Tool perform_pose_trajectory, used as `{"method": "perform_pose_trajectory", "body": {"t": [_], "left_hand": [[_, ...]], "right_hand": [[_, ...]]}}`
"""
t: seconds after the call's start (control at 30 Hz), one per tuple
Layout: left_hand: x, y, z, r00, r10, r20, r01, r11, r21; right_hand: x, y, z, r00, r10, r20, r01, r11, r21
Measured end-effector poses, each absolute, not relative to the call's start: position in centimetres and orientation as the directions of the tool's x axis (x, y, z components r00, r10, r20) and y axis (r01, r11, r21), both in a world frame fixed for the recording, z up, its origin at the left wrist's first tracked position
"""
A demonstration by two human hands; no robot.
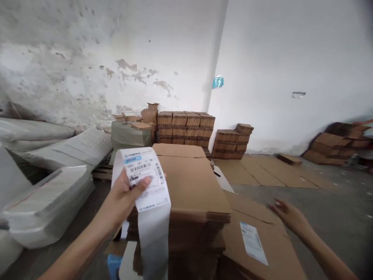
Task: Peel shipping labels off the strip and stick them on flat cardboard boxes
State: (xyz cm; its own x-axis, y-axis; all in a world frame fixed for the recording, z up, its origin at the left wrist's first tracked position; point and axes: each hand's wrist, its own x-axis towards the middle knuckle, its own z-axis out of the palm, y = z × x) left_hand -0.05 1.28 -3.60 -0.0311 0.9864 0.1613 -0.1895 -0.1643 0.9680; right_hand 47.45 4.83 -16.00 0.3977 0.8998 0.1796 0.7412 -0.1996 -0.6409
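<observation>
We've got the left hand (125, 190) pinching the label strip (153, 233) by the cardboard stack (195, 182); its dangling tail could snag on the edges. Right hand (287, 216) near the labelled cardboard (279, 256) (blurred, we can't tell its grip).

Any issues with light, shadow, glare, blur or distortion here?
Head view: soft light, the stack's front side in shadow; head view: small glare on the teal patch; head view: fine print on the labels too soft to read, right grip slightly blurred; head view: wide-angle stretching towards the edges, upper right corner darkened.
</observation>
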Motion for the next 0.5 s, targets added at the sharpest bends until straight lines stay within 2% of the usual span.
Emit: {"method": "perform_pose_trajectory", "body": {"t": [0.03,0.07,0.1,0.17,0.23,0.27,0.33,0.43,0.5], "left_hand": [[0.8,1.0,-3.5,0.035,0.984,0.173,-0.149,-0.166,0.975],[1.6,0.7,-3.5,0.104,0.976,0.192,-0.082,-0.184,0.979],[2.3,0.4,-3.5,0.168,0.961,0.219,0.000,-0.222,0.975],[3.1,-0.3,-3.5,0.246,0.932,0.268,0.162,-0.312,0.936],[3.0,-1.1,-3.5,0.234,0.928,0.290,0.210,-0.340,0.917],[2.7,-1.4,-3.4,0.207,0.941,0.268,0.158,-0.303,0.940],[1.9,-1.9,-3.1,0.157,0.977,0.141,-0.079,-0.130,0.988],[0.9,-1.8,-2.5,0.068,0.992,-0.106,-0.421,0.125,0.899],[0.3,-1.0,-2.3,-0.024,0.974,-0.226,-0.484,0.187,0.855]], "right_hand": [[43.4,4.7,-13.3,0.360,0.907,0.218,0.705,-0.112,-0.700],[39.0,4.2,-10.3,0.239,0.926,0.292,0.661,0.065,-0.747],[34.7,3.6,-7.5,0.049,0.934,0.354,0.610,0.252,-0.751],[27.5,2.0,-3.0,-0.266,0.828,0.494,0.516,0.555,-0.653],[22.8,0.8,-1.0,-0.398,0.684,0.611,0.446,0.726,-0.523],[21.4,0.5,-1.0,-0.407,0.628,0.664,0.433,0.772,-0.465],[19.6,0.6,-2.2,-0.394,0.537,0.746,0.437,0.824,-0.361],[18.5,1.0,-4.3,-0.527,0.384,0.758,0.398,0.900,-0.179],[18.5,0.9,-4.1,-0.622,0.332,0.709,0.379,0.920,-0.099]]}}
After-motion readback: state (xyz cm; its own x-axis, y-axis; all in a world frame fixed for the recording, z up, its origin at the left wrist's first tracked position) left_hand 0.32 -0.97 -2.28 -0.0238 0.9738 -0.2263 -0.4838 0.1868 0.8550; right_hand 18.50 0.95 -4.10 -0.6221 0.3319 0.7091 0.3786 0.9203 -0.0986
